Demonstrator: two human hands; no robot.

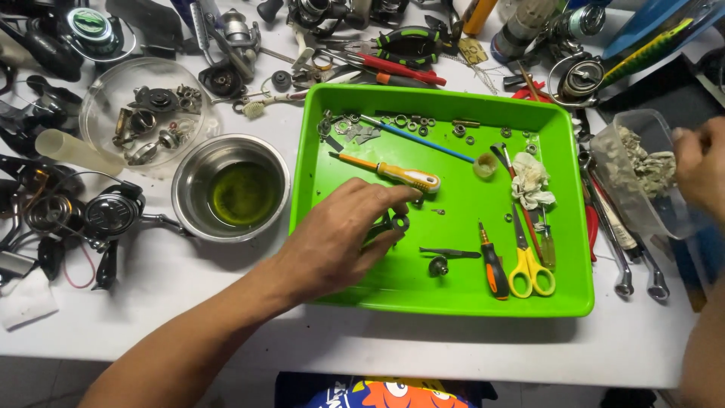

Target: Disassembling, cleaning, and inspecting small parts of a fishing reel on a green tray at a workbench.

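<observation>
My left hand (340,238) pinches a small black reel part (394,224) over the green tray (453,295), right hand (702,162) fingers gripping the clear tub (630,189), reel parts mostly loose, reassembly looks undone.

Glossy green plastic tray (453,298), shiny steel bowl (189,198), clear plastic tub (630,204), crumpled cloth rag (531,181).

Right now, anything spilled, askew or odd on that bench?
Nothing spilled. The steel bowl holds yellow-green liquid, contained. The clear tub at the right hand is tilted on its side. Washers lie loose in the green tray, where the left hand pinches a small dark part.
</observation>
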